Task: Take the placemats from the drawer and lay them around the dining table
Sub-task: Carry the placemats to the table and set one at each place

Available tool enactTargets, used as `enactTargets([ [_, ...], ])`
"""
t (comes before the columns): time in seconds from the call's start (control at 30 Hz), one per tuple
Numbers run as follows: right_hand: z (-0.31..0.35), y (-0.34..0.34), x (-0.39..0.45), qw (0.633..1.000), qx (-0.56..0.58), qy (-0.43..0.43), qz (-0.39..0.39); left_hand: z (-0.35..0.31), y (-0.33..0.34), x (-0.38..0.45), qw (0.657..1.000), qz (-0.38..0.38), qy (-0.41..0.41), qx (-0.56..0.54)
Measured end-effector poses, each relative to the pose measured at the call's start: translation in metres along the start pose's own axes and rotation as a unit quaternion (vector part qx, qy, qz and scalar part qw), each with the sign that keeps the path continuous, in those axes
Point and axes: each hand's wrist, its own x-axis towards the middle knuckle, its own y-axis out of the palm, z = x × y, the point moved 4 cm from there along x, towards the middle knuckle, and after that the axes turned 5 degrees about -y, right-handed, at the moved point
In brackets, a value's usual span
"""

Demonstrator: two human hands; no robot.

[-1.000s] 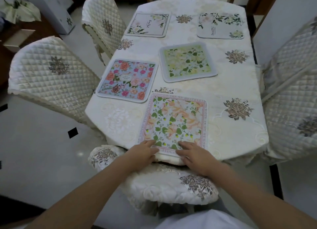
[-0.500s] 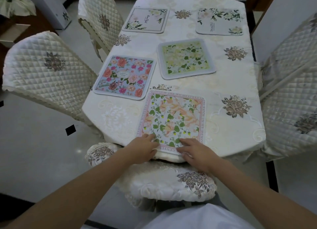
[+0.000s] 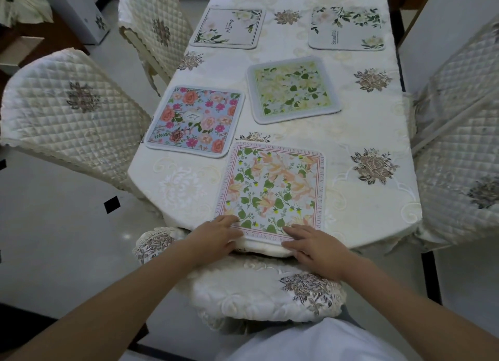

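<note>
Five placemats lie on the dining table (image 3: 378, 133), which is covered by a cream embroidered cloth. The nearest placemat (image 3: 272, 190), a flat square with rounded corners, a lettered border and a peach-and-green floral print, sits at the near edge in front of a padded chair (image 3: 256, 285). The left hand (image 3: 216, 236) and right hand (image 3: 316, 244) rest apart on its near border, fingers extended and pressing flat, gripping nothing; judged, this squares the mat to the table edge. The pink-flowered placemat (image 3: 194, 121) faces a quilted chair (image 3: 64, 112) on the left. The green-and-yellow placemat (image 3: 291, 89) lies near the table's middle, at no seat, so it probably needs moving. Two pale placemats (image 3: 229, 27) (image 3: 347, 27) sit at the far end. All appear thin and matte. No drawer is visible.
</note>
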Motion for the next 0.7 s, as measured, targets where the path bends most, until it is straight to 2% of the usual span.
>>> enactTargets([
  [0.3, -0.029, -0.007, -0.040, 1.000, 0.011, 0.022, -0.009, 0.034, -0.005, -0.016, 1.000, -0.005, -0.027, 0.009],
  [0.47, -0.035, -0.012, -0.028, 0.998, 0.020, 0.042, -0.041, 0.031, -0.012, 0.003, 0.998, -0.045, -0.040, 0.005],
  [0.7, -0.074, -0.035, 0.007, 0.991, 0.004, 0.094, -0.093, 0.037, -0.035, 0.053, 0.995, -0.025, -0.093, 0.001],
])
